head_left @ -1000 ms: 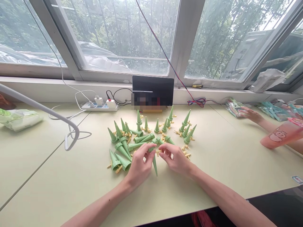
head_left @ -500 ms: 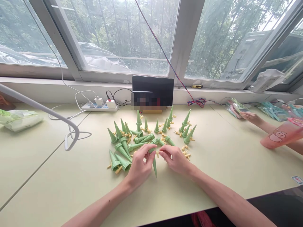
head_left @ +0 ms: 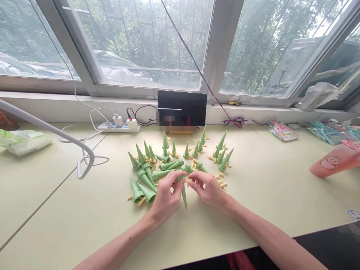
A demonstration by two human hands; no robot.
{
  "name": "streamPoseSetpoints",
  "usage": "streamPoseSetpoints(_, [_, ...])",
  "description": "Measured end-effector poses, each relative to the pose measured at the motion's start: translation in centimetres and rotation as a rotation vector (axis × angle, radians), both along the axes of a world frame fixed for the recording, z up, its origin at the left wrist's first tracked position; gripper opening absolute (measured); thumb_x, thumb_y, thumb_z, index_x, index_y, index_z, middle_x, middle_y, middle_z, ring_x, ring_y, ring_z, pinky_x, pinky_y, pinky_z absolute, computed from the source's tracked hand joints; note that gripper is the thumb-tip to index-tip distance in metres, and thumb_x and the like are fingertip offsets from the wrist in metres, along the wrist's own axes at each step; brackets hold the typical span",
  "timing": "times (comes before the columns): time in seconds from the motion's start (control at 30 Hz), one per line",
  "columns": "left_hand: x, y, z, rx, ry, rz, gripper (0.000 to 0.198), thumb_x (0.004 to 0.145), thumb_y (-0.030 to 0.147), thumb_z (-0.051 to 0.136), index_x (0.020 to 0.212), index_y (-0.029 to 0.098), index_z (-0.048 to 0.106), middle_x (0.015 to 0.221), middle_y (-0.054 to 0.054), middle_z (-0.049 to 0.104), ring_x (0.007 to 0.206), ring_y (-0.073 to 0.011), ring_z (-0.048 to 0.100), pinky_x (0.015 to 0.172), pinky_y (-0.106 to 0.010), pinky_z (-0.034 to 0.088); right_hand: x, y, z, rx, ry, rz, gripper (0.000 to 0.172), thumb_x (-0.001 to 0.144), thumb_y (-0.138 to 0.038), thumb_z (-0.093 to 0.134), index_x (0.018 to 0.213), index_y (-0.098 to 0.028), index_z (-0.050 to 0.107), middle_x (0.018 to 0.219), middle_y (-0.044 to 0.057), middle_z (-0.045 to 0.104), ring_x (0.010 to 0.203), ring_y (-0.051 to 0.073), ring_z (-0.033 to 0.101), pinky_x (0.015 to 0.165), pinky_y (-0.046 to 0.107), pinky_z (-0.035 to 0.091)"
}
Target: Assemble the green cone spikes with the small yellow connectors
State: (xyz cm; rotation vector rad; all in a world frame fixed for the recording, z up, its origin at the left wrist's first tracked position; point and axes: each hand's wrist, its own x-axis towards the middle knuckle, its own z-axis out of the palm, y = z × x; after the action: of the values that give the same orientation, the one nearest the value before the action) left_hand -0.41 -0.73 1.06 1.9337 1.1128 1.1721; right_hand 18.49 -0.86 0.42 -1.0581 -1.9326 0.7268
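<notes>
My left hand (head_left: 166, 196) pinches the wide end of a green plastic cone spike (head_left: 183, 195) whose tip points toward me. My right hand (head_left: 209, 189) pinches a small yellow fitting (head_left: 188, 181) held against the cone's open end. Both hands rest on the pale table (head_left: 253, 195) just in front of a pile of several green cones (head_left: 157, 165) mixed with loose yellow fittings (head_left: 221, 179); some cones stand upright, others lie on their sides.
A black tablet (head_left: 181, 108) leans against the window sill behind the pile. A power strip (head_left: 119, 125) with white cables lies at the back left, beside a white lamp arm (head_left: 53, 135). A pink cup (head_left: 334, 161) and packets (head_left: 282, 131) lie at the right.
The other person's hand and forearm at the far right have withdrawn out of view. My hands keep the cone and fitting together, shifting only slightly.
</notes>
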Motion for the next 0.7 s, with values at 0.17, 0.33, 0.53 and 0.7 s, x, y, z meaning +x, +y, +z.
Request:
streamPoseSetpoints(0.17, [0.00,0.03,-0.14,-0.001,0.007,-0.012,0.016,0.098,0.028,0.053,0.107,0.022,0.065,0.100,-0.004,0.068,0.076,-0.0144,0.063,0.068,-0.027,0.054,0.05,0.00,-0.14,0.003,-0.019,0.014,0.013,0.100,-0.027,0.052,0.098,-0.019,0.062,0.076,0.002,0.060,0.062,0.014,0.050,0.058,0.028,0.044])
streamPoseSetpoints(0.33, [-0.04,0.09,-0.27,0.014,0.022,-0.030,0.016,0.099,0.027,0.053,0.108,0.022,0.065,0.099,-0.004,0.067,0.076,-0.0140,0.063,0.067,-0.026,0.052,-0.02,-0.07,-0.22,-0.008,-0.052,0.033,0.017,0.101,-0.024,0.048,0.089,-0.019,0.059,0.073,0.001,0.057,0.063,0.014,0.047,0.060,0.027,0.040])
streamPoseSetpoints(0.53, [-0.19,0.07,-0.47,0.058,0.051,-0.045,0.017,0.099,0.024,0.052,0.110,0.022,0.064,0.094,-0.003,0.065,0.071,-0.0124,0.060,0.064,-0.026,0.049,-0.04,0.09,-0.20,0.018,-0.072,0.041,0.028,0.103,-0.027,0.041,0.077,-0.020,0.049,0.067,-0.001,0.048,0.060,0.014,0.042,0.058,0.027,0.035])
streamPoseSetpoints(0.7, [-0.20,0.08,-0.62,0.095,0.079,-0.063,0.018,0.099,0.023,0.051,0.112,0.022,0.064,0.089,-0.002,0.062,0.069,-0.0120,0.057,0.062,-0.025,0.047,0.01,0.17,-0.41,-0.001,-0.070,0.056,0.034,0.105,-0.032,0.036,0.075,-0.020,0.047,0.065,-0.001,0.049,0.058,0.014,0.045,0.059,0.028,0.036])
